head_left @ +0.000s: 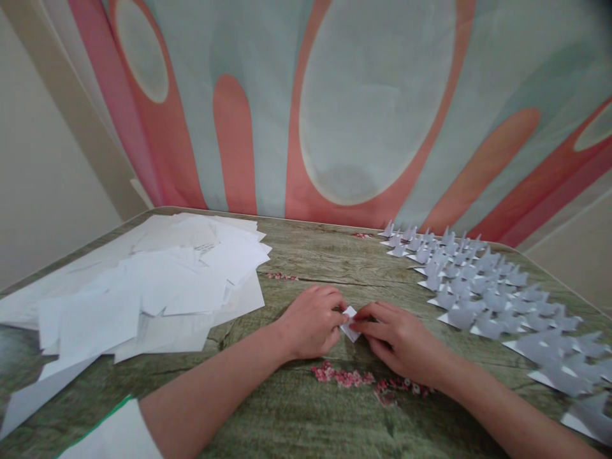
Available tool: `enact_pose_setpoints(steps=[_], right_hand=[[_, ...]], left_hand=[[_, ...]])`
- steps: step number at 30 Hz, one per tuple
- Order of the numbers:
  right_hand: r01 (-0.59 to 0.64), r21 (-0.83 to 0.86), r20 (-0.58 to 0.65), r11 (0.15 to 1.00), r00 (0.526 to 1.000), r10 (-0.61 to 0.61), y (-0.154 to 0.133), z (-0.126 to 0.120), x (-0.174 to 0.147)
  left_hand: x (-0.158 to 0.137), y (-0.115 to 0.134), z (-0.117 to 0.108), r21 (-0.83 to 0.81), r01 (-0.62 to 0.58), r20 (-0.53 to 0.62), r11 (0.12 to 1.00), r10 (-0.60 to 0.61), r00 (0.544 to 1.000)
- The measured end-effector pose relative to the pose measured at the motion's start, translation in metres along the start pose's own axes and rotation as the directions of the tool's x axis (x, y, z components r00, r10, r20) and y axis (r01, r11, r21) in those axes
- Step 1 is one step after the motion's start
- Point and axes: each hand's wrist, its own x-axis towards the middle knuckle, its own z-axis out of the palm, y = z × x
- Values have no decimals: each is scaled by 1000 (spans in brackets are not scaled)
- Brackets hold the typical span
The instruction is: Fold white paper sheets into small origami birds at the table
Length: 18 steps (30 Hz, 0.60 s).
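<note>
A small folded piece of white paper (351, 330) lies on the table between my hands, its lower corner pointing toward me. From the left, my left hand (313, 322) pinches its edge with curled fingers. My right hand (394, 335) presses thumb and fingertips onto its right side, so part of the paper is covered. To the right stand many folded paper cranes (492, 296) in rows, their wings and points sticking up. A spread pile of white paper sheets (186, 280) covers the left part of the table.
The wood-patterned table (306, 255) carries printed pink flowers (344, 375) near my wrists. Behind its far edge hangs a patterned curtain (268, 127) in coral and grey-green. Pale walls (43, 159) stand at the sides.
</note>
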Motion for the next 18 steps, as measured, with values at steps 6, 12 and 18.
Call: enact_pose_setpoints(steps=[6, 12, 18], right_hand=[[22, -91, 99, 996, 995, -13, -3, -6, 0], [26, -164, 217, 986, 976, 11, -11, -10, -3], [2, -119, 244, 993, 969, 27, -18, -12, -6]], left_hand=[[1, 0, 0, 14, 1, 13, 1000, -2, 1000], [2, 0, -1, 16, 9, 25, 1000, -9, 1000], [2, 0, -2, 24, 6, 40, 1000, -7, 999]])
